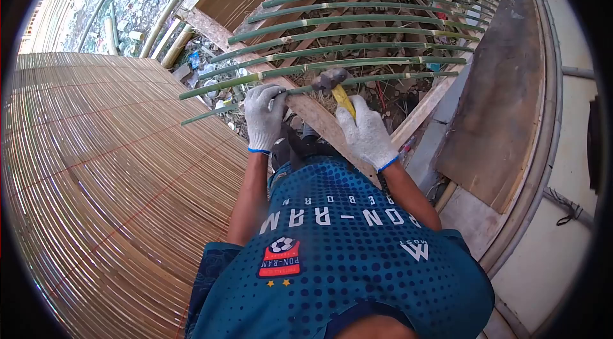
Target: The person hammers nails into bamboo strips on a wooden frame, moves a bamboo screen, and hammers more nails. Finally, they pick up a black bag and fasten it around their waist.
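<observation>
The gloved right hand (pixel 364 131) is gripping the yellow handle of a hammer (pixel 342 97), its fingers wrapping the lower part. The handle's long axis is slanting away from the wearer and leftward, with the dark metal head pointing forward and lying roughly crosswise over the nearest bamboo strip (pixel 408 76); whether it is touching is unclear. The gloved left hand (pixel 262 117) is bending its fingers over that strip where it is crossing a wooden beam (pixel 319 120); whether the fingertips are pinching anything is impossible to tell. The strip is running crosswise, other green strips lying in a row beyond it. Underneath, rubble-strewn ground (pixel 383 91) is showing through the gaps. A slatted mat (pixel 128 154) is spreading on the left, and a brown board (pixel 491 103) is lying on the right.
</observation>
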`<state>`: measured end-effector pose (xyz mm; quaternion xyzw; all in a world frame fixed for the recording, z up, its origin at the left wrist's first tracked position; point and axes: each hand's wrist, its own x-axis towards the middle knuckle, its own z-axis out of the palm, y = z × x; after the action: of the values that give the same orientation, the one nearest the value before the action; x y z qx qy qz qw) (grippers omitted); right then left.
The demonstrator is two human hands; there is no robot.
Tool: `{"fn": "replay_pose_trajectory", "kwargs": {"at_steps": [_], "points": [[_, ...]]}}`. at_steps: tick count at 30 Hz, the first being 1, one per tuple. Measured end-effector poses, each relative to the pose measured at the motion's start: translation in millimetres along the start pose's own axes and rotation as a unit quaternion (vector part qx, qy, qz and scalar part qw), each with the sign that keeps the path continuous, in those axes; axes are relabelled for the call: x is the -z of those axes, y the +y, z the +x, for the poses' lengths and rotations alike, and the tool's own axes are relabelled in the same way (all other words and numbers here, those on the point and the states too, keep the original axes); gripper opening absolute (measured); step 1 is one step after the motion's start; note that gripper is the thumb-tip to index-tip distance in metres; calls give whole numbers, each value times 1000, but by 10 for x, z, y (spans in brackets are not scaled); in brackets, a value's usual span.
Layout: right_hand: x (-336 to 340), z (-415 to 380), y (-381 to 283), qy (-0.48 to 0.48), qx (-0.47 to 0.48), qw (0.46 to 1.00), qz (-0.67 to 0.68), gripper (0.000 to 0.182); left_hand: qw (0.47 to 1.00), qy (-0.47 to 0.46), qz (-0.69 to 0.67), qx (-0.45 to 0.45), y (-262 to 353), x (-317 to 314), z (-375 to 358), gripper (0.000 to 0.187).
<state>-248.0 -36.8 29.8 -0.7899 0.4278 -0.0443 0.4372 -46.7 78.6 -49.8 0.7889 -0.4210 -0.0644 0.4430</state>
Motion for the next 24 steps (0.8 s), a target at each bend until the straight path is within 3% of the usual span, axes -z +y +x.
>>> {"fn": "replay_pose_trajectory", "kwargs": {"at_steps": [4,13,18,23,24], "points": [[-48,54,-36,10,83,996,-17,35,1000,-12,-1,-18,-63,12,-9,13],[-186,220,-253,18,251,966,-54,52,999,2,27,-46,-100,-4,-21,13],[-232,222,-294,-14,245,964,-102,52,998,24,6,-63,-113,0,-21,10],[-242,118,-352,53,314,945,-73,55,998,8,6,-67,-181,-27,-18,10],[-259,128,-319,22,287,950,-118,55,998,0,9,-63,-188,-21,-33,10]]}}
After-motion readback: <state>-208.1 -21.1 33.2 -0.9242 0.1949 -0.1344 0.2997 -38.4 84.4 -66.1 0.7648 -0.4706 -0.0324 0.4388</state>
